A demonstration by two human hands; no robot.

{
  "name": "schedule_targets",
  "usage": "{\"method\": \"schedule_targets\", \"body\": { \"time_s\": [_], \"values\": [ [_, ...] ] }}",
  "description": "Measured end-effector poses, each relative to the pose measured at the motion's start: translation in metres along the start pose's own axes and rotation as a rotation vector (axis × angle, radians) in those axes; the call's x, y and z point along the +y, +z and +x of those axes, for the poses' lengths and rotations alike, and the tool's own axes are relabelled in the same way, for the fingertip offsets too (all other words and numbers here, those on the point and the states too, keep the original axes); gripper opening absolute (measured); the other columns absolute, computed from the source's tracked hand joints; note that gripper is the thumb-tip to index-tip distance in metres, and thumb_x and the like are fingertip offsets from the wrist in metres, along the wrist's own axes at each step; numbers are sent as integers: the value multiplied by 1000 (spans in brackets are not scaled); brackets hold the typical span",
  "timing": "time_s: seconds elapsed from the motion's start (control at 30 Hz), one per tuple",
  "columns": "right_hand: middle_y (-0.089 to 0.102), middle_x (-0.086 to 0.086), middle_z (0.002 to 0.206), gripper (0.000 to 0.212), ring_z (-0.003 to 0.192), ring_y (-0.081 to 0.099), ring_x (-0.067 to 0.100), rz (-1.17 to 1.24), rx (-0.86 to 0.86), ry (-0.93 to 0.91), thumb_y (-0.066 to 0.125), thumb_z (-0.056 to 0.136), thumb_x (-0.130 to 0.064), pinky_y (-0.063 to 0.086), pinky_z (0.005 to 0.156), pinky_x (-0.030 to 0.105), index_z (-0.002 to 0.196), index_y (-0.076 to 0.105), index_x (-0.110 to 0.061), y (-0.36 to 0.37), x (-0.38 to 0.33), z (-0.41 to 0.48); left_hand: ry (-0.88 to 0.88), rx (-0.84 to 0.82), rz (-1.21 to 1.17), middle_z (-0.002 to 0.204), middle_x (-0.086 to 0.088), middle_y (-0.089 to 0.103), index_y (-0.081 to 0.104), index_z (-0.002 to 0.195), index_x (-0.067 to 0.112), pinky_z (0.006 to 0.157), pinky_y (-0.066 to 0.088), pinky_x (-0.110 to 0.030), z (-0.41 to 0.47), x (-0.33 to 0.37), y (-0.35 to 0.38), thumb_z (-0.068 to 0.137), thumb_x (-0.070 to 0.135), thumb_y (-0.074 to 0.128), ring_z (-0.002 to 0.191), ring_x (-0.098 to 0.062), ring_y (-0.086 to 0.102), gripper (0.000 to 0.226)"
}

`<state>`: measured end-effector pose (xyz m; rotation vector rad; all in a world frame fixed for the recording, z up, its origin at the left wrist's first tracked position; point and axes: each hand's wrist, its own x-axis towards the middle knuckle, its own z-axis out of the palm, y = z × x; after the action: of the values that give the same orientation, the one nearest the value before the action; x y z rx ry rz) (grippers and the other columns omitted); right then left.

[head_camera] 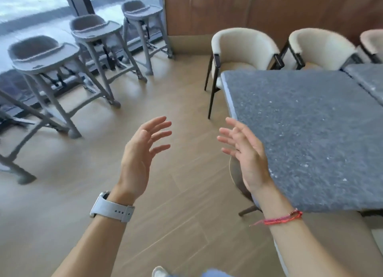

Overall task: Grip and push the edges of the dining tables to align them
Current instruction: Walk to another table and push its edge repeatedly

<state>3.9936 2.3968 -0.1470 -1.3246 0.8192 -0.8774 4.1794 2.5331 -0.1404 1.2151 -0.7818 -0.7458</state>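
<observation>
— Reaching in with both arms, we have nothing gripped yet: the left hand (143, 150) is spread wide with its palm turned inward, over bare floor (176, 204) at about 6 o'clock in the view.

— And the other one?

— The right hand (246, 156) is just as wide, fingers fanned, palm facing the left one. It hangs right at the near-left edge of the grey speckled tabletop (310, 135), which fills the 3 o'clock side. Whether it touches that edge we cannot tell; it overlaps it from here.

— Why hold them like that?

— We judge it as a pre-grip shape: open palms ready to clamp or press a slab edge. The right is already at the edge, the left well apart from it.

— Where is the partner table?

— A second tabletop (369, 79) shows at 2 o'clock, with a thin dark seam between the two. The seam looks narrow, but too little of that table is in view to tell how far off the pair is.

— Anything in the way?

— Cream armchairs (244, 48) sit tucked along the far side at 1 o'clock, and another seat peeks from under the near edge. Grey high chairs (45, 57) stand at 10 o'clock by the window, well clear. We reckon a push toward 3 o'clock is free, while one toward 12 would meet the armchairs.
</observation>
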Motion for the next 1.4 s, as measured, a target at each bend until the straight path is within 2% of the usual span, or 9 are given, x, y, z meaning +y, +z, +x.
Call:
{"method": "schedule_targets", "body": {
  "time_s": [0.1,0.2,0.3,0.57,0.7,0.93,1.13,1.27,1.4],
  "values": [
    [72,7,120,37,112,69,24,-4,117,5,56,86,-43,52,90,34,120,67,-33,10,-2,29,-30,-129,-20,141,-10,64,60,135,19,104,49,-53,60,-2,-3,74,80,64,130,-33,59,86],
    [71,9,121,39,111,68,24,10,257,13,58,83,-48,53,88,32,118,67,-34,8,-3,58,-49,-251,-34,141,-12,63,59,136,17,105,48,-55,118,-14,3,74,80,64,131,-35,58,88],
    [69,10,122,39,112,68,25,14,376,21,60,81,-53,54,93,39,116,67,-37,-3,4,88,-96,-367,-39,141,-11,63,59,136,17,105,47,-55,171,-34,18,74,80,65,131,-35,58,88],
    [72,2,119,46,109,70,16,51,646,54,58,82,-56,55,96,41,122,65,-35,-61,31,184,-187,-594,-8,138,-11,65,62,133,20,102,47,-54,304,-76,95,75,80,65,128,-32,60,84],
    [71,3,121,40,109,70,15,70,795,66,54,86,-49,55,95,40,122,64,-35,-80,33,206,-211,-750,11,140,-12,64,59,135,17,103,47,-54,355,-91,137,77,80,64,129,-33,59,86],
    [70,2,123,39,108,71,13,33,1128,69,56,83,-53,57,92,36,119,65,-39,-90,30,199,-288,-1081,-43,141,-12,63,61,134,20,104,46,-52,399,-123,197,76,80,65,129,-31,59,84],
    [70,0,124,46,108,70,11,-27,1406,37,58,72,-63,55,92,35,113,66,-44,-47,26,192,-351,-1357,-105,138,-8,64,62,132,26,104,46,-51,424,-142,213,73,84,65,126,-26,60,83],
    [71,-3,120,37,106,70,9,-25,1504,30,60,76,-57,54,90,30,111,65,-45,-16,21,190,-359,-1453,-123,137,-8,65,62,131,25,104,46,-50,427,-145,215,70,84,66,127,-27,60,85],
    [72,-11,111,42,113,67,12,-23,1555,45,60,72,-60,53,93,30,111,65,-46,-3,25,188,-336,-1499,-122,138,-8,64,62,130,25,104,46,-50,424,-150,217,70,85,66,128,-26,59,84]
  ]
}}
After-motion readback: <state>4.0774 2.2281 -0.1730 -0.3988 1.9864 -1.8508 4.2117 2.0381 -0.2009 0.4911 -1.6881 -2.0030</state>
